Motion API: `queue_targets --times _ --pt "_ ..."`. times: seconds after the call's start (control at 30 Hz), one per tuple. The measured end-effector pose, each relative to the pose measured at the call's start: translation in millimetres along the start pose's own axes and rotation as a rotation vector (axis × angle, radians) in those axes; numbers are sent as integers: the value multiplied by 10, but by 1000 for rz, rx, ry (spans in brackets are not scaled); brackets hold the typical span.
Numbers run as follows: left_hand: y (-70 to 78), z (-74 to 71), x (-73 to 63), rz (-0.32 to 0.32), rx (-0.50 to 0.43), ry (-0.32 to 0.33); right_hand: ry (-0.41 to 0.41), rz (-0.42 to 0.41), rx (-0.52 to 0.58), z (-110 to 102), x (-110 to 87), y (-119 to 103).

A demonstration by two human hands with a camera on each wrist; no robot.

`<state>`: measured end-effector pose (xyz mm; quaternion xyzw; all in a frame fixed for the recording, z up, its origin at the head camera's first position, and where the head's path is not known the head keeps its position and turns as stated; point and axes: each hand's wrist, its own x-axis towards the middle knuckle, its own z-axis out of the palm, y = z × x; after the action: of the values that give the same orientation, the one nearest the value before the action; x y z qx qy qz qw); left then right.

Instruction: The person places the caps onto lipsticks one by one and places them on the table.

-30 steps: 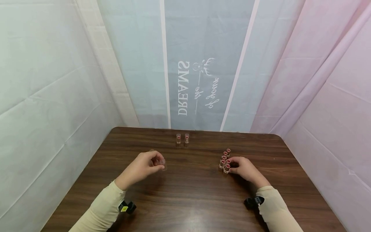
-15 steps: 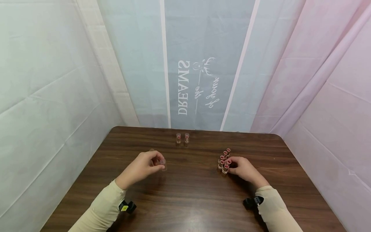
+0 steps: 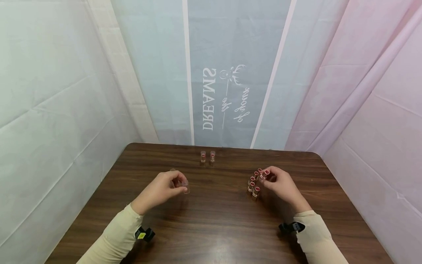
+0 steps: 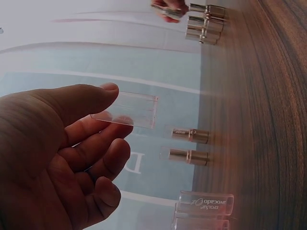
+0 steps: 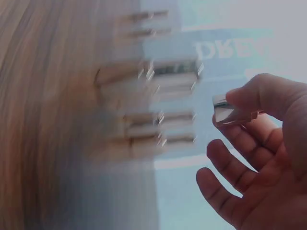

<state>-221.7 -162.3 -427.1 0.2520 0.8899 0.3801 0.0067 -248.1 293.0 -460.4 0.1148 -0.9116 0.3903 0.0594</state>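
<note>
Left hand pinches a clear cap; right hand pinches a metallic tube. Similar tubes stand at the right hand's nine o'clock, on the surface.

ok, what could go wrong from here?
1. The right hand holds a metallic tube close beside the standing tubes; a stray brush could topple some.
2. The left hand pinches a smooth, clear cap between thumb and fingertips, so it might slip.
3. The held tube's red top is uncovered; if the cap meets it off-line, it may smear.
</note>
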Motion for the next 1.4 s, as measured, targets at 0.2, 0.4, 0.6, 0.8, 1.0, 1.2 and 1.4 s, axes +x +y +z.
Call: queue_targets --times 0.2,0.4,0.6,0.8,1.0,1.2,1.4 --pt "-3 2 -3 1 3 -1 43 -69 96 69 -71 -415" --pt "13 1 -4 -5 8 -5 62 -143 174 218 -187 -832" --pt "9 31 6 8 20 -6 57 -213 116 462 -278 -1023" --pt "-19 84 8 30 19 -6 10 -206 90 700 -343 -1060" --pt "-8 118 14 35 13 -12 -14 -224 58 846 -391 -1042" --pt "15 142 27 62 -6 -28 -27 -215 25 908 -400 -1019" --pt "114 151 55 83 3 -8 -31 -225 25 920 -388 -1013"
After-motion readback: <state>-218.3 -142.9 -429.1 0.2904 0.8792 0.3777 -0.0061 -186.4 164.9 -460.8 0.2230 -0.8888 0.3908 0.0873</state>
